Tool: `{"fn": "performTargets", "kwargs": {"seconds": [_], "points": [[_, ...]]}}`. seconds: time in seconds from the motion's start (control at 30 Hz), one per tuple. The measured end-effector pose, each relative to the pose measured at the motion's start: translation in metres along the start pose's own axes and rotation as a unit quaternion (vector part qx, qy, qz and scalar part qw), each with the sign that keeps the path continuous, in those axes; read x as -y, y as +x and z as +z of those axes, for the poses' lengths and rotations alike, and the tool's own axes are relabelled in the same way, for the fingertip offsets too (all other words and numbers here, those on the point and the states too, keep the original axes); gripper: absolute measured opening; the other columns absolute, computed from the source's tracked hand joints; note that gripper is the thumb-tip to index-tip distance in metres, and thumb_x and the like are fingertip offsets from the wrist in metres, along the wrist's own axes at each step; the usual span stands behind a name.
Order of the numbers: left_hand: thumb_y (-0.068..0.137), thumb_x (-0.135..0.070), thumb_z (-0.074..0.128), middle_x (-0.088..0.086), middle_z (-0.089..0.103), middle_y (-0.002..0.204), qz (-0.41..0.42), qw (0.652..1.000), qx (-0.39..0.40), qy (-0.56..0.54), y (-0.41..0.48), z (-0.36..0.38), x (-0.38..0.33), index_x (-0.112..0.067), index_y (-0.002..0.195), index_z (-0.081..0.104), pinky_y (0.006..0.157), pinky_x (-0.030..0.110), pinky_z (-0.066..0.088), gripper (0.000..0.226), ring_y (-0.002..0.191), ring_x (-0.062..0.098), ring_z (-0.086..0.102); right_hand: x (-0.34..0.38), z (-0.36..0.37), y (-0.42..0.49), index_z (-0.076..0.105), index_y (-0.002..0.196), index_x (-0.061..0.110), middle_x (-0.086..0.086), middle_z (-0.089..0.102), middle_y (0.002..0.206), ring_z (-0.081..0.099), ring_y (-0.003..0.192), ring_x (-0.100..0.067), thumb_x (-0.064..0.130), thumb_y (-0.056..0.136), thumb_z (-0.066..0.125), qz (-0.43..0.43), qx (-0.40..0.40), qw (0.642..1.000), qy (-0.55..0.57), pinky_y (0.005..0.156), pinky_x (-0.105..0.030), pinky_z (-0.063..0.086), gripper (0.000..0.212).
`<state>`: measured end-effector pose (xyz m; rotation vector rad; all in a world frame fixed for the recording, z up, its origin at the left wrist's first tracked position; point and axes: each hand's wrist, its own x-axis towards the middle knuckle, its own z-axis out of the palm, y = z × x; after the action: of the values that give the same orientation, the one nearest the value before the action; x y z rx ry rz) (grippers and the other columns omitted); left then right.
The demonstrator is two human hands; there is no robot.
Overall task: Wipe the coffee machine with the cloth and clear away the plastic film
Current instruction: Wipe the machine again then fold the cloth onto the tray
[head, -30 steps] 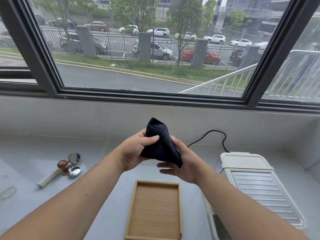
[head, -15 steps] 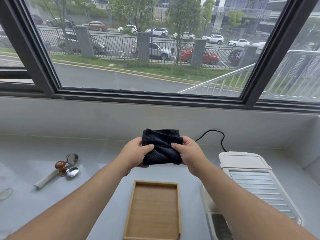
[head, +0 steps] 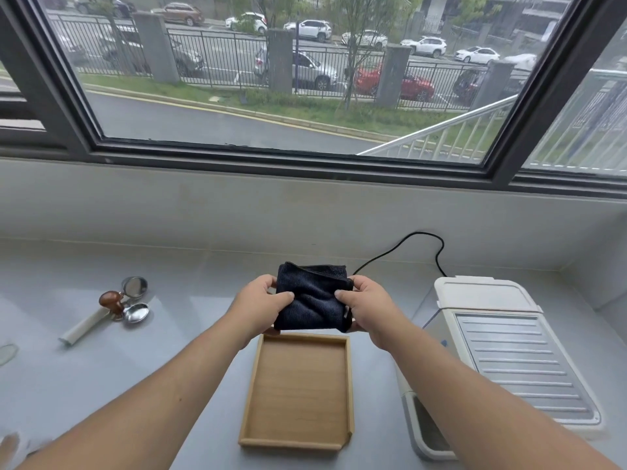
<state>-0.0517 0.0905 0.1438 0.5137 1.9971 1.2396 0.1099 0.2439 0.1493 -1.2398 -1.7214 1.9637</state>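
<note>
Desk [head: 163,385]: pale grey, glossy, set under a wide window [head: 271,96] that looks onto a road and parked cars.

I log on it:
- Left: a brown-knobbed tamper [head: 110,301], two metal filter baskets [head: 135,286] and a white handle [head: 83,326].
- Centre: a wooden tray [head: 251,388].
- Right: the white coffee machine [head: 509,354], its black cable [head: 409,239] looping against the back wall.

Cloth [head: 312,301]: dark, folded, held above the tray's far edge. The left hand [head: 258,308] and right hand [head: 371,307] each pinch a side, fingers curled round it.
</note>
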Motion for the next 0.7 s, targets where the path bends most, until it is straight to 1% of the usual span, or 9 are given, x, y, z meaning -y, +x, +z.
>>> {"fn": "performTargets", "kwargs": {"seconds": [0.07,0.1,0.17,0.23,0.3,0.33,0.43,0.57,0.7], "points": [[0.091,-0.027,0.071,0.006,0.075,0.092,-0.007,1.000,0.000,0.005,0.003,0.002,0.010,-0.027,0.102,0.068,0.062,0.045,0.066,0.011,0.080,0.025,0.076,-0.010,0.001,0.005,0.065,0.112,0.007,-0.013,0.067,0.097,0.061,0.082,-0.028,0.004,0.099,0.060,0.009,0.000,1.000,-0.009,0.070,-0.056,0.063,0.014],[0.091,-0.027,0.071,0.007,0.075,0.092,-0.012,1.000,0.002,0.005,0.005,0.003,0.016,-0.027,0.102,0.068,0.064,0.047,0.066,0.011,0.080,0.026,0.076,-0.016,0.002,0.007,0.065,0.112,0.008,-0.013,0.067,0.098,0.061,0.082,-0.029,0.004,0.099,0.060,0.013,0.001,1.000,-0.014,0.075,-0.061,0.061,0.014],[0.089,-0.029,0.071,0.007,0.075,0.092,-0.021,1.000,0.002,0.009,0.005,0.004,0.024,-0.028,0.100,0.068,0.057,0.039,0.064,0.011,0.078,0.025,0.075,-0.024,0.003,0.007,0.066,0.112,0.009,-0.012,0.068,0.099,0.061,0.083,-0.029,0.004,0.100,0.060,0.017,0.004,1.000,-0.021,0.079,-0.065,0.060,0.015],[0.088,-0.029,0.071,0.007,0.075,0.091,-0.034,0.999,0.002,0.015,0.006,0.006,0.034,-0.029,0.098,0.068,0.054,0.033,0.061,0.011,0.077,0.025,0.074,-0.032,0.005,0.007,0.066,0.113,0.009,-0.013,0.068,0.101,0.062,0.083,-0.030,0.004,0.100,0.060,0.030,0.008,0.999,-0.020,0.070,-0.058,0.063,0.015],[0.088,-0.030,0.071,0.005,0.075,0.090,-0.045,0.999,0.002,0.020,0.005,0.009,0.044,-0.030,0.099,0.067,0.054,0.032,0.060,0.011,0.076,0.023,0.074,-0.042,0.006,0.008,0.065,0.115,0.007,-0.016,0.069,0.104,0.065,0.081,-0.031,0.003,0.101,0.059,0.045,0.012,0.999,-0.012,0.056,-0.045,0.064,0.016],[0.089,-0.030,0.071,0.005,0.075,0.090,-0.051,0.998,0.002,0.022,0.005,0.011,0.050,-0.029,0.100,0.067,0.055,0.032,0.061,0.012,0.077,0.024,0.074,-0.047,0.006,0.009,0.065,0.115,0.007,-0.016,0.070,0.105,0.067,0.080,-0.031,0.003,0.101,0.059,0.051,0.012,0.999,-0.013,0.054,-0.042,0.063,0.016],[0.090,-0.029,0.070,0.007,0.075,0.095,-0.068,0.997,0.003,0.031,0.005,0.016,0.066,-0.026,0.102,0.065,0.058,0.034,0.063,0.013,0.085,0.028,0.076,-0.064,0.006,0.015,0.066,0.111,0.008,-0.017,0.073,0.105,0.072,0.077,-0.030,0.005,0.100,0.061,0.065,0.007,0.997,-0.028,0.057,-0.045,0.064,0.013],[0.092,-0.025,0.067,0.004,0.074,0.099,-0.091,0.995,0.008,0.041,0.006,0.023,0.086,-0.025,0.102,0.064,0.061,0.036,0.064,0.010,0.083,0.024,0.073,-0.088,0.006,0.020,0.068,0.107,0.011,-0.019,0.074,0.107,0.075,0.080,-0.031,0.007,0.099,0.063,0.091,0.004,0.995,-0.043,0.060,-0.048,0.065,0.011],[0.091,-0.025,0.067,0.001,0.073,0.102,-0.105,0.993,0.009,0.054,0.007,0.029,0.106,-0.027,0.102,0.065,0.064,0.039,0.066,0.011,0.090,0.024,0.073,-0.109,0.007,0.023,0.067,0.106,0.010,-0.017,0.074,0.106,0.076,0.084,-0.034,0.008,0.098,0.063,0.114,0.009,0.992,-0.046,0.060,-0.049,0.064,0.009]]}}
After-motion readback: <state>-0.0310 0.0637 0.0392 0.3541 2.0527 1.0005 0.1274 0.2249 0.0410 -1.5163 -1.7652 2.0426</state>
